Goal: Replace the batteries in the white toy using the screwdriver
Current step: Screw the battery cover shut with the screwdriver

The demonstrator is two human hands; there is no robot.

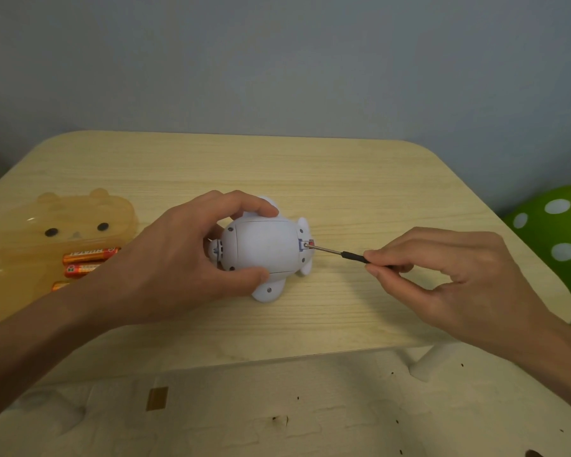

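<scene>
Grey wall (277, 61) behind a pale wood table (343, 179). Mid-table, towards the front edge: toy (261, 249), underside up, gripped by left hand (178, 258). Screwdriver (333, 251) pinched in right hand (449, 272) fingertips, tip at the toy's right end. Toy closed, batteries (89, 255) near left edge. Probably early: opening, swap and reclosing left.

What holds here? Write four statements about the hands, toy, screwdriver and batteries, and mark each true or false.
1. The left hand grips the rounded white plastic toy on the pale wooden table. True.
2. The thin black-handled metal screwdriver lies loose on the table. False: the right hand pinches its handle.
3. The screwdriver's tip meets the toy's right end. True.
4. The orange cylindrical batteries lie right of the toy. False: they lie left, by the translucent orange bear-shaped case.
</scene>
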